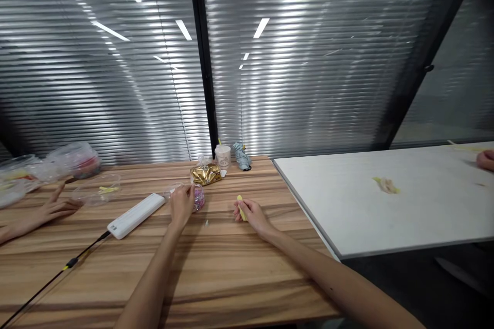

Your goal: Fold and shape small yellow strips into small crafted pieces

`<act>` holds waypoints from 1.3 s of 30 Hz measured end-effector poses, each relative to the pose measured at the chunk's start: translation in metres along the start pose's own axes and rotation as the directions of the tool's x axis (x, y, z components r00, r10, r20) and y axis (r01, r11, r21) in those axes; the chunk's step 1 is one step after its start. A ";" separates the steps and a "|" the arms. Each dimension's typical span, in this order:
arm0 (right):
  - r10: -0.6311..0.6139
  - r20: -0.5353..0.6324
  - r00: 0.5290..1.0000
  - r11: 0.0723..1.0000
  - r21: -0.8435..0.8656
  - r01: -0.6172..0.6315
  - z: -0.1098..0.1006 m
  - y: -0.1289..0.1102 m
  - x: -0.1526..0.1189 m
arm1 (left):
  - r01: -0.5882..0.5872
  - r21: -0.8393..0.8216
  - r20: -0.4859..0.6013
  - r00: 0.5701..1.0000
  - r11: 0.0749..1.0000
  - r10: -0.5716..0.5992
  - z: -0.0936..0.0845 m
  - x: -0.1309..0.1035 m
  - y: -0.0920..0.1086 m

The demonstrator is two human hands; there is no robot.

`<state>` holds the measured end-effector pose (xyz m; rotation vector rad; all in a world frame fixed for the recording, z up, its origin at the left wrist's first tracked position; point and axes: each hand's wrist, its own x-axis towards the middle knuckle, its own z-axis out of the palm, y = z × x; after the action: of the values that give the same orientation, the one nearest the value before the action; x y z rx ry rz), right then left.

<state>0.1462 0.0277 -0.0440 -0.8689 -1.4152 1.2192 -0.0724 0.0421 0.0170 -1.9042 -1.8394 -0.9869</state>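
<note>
Head view, looking down the wooden table (216,267), and both arms are stretched well out in front. The left hand (181,205) sits on a small clear container (198,198) with pink and purple bits inside, fingers curled over its near side as if to steady it on the wood; whether it truly clasps the container or only rests against it, I cannot tell from here. Just right of that container, the right hand (250,214) is closed around a short yellow stick (241,207), its tip poking up out of the fist, heel of the hand planted on the table for support.

Beyond the container, toward the blinds, lie a gold foil packet (206,174), a little white cup (223,155) and a blue-grey wrapped bundle (242,156), pushed back out of the working space. Left of the container, a white power strip (136,215) lies at a slant with its black cord trailing to the near edge. Further left, another person's hand (52,209) rests flat by some clear plastic bags (75,159). Well right of the container, a white table (386,226) carries a scrap of yellow, with another hand (486,159) at its far corner.
</note>
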 end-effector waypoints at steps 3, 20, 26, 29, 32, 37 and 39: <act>-0.001 0.007 1.000 1.000 -0.008 0.001 0.000 -0.001 0.000 | 0.015 -0.130 -0.003 1.000 0.991 -0.016 0.006 0.000 -0.006; -0.037 -0.004 0.999 0.981 -0.190 0.036 -0.001 0.007 0.002 | 0.140 -0.675 0.062 0.989 0.724 -0.133 0.014 -0.015 0.043; -0.108 -0.035 0.994 0.945 -0.313 0.091 -0.001 0.002 0.000 | 0.234 -0.772 0.232 0.969 0.591 -0.081 0.021 -0.027 0.061; -0.129 -0.023 0.991 0.941 -0.318 0.115 0.000 -0.004 -0.003 | 0.275 -0.772 0.288 0.955 0.573 -0.071 0.023 -0.031 0.066; -0.164 -0.004 0.986 0.937 -0.312 0.155 0.001 -0.011 -0.007 | 0.313 -0.785 0.326 0.943 0.534 -0.072 0.024 -0.031 0.067; -0.194 0.012 0.981 0.927 -0.324 0.187 0.002 -0.016 -0.009 | 0.394 -0.813 0.394 0.914 0.428 -0.094 0.028 -0.030 0.063; -0.205 -0.001 0.979 0.919 -0.344 0.192 0.003 -0.017 -0.009 | 0.424 -0.821 0.423 0.901 0.383 -0.092 0.030 -0.031 0.062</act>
<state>0.1473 0.0147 -0.0296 -0.9496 -1.6709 0.8100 -0.0026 0.0308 -0.0098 -2.4592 -1.9984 -2.3125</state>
